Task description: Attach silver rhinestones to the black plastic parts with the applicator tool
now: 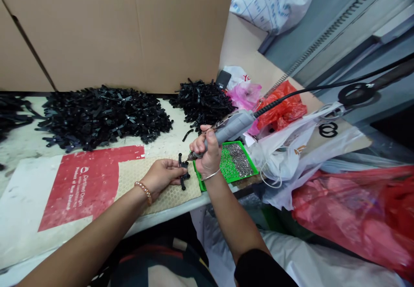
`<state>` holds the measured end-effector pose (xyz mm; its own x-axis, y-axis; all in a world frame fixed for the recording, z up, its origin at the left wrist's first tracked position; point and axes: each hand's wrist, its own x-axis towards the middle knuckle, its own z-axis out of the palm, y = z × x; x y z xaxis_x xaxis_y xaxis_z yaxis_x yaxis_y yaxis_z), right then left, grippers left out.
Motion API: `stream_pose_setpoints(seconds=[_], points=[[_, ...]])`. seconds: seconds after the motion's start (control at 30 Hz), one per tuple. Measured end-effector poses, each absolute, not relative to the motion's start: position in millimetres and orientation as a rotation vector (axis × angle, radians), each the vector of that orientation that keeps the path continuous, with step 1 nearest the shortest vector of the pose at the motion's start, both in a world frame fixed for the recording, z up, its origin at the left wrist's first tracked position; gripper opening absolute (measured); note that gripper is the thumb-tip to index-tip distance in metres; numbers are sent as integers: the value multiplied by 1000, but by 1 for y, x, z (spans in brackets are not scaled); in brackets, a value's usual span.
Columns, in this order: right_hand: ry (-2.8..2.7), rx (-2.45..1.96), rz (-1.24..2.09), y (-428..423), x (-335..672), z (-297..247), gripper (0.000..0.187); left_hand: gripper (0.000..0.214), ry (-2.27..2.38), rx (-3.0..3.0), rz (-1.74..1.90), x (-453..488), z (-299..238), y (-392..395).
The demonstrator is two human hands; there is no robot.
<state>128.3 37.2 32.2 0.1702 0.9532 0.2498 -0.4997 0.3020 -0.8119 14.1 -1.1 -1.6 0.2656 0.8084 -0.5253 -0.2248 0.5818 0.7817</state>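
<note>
My left hand (163,177) pinches a small black plastic part (183,183) with several arms, holding it over a tan honeycomb-textured mat (139,192). In my right hand (207,151) is a grey electric screwdriver (234,127), tilted, with its cable running off to the upper right. Its tip points down at the black part; whether it touches a screw there is too small to tell. Just right of my right hand lies a green perforated tray (226,160) with many small silver screws (241,160) heaped towards its right side.
Piles of black plastic parts (106,114) and a smaller heap (202,101) lie along a cardboard wall (113,32). A red-and-white printed sheet (97,179) is at left. Plastic bags (283,106), a coiled spring (320,41) and the cable (310,89) crowd the right.
</note>
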Motion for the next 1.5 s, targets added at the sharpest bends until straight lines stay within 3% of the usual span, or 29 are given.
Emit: stream_pose_setpoints(seconds=[0.33,1.5], points=[[-895,-735,1114,38,129,27,37,27,1110,661,760,14,-6,-1],[-920,-655,1080,31,126,26,33,21,1124,647,756,15,-3,0]])
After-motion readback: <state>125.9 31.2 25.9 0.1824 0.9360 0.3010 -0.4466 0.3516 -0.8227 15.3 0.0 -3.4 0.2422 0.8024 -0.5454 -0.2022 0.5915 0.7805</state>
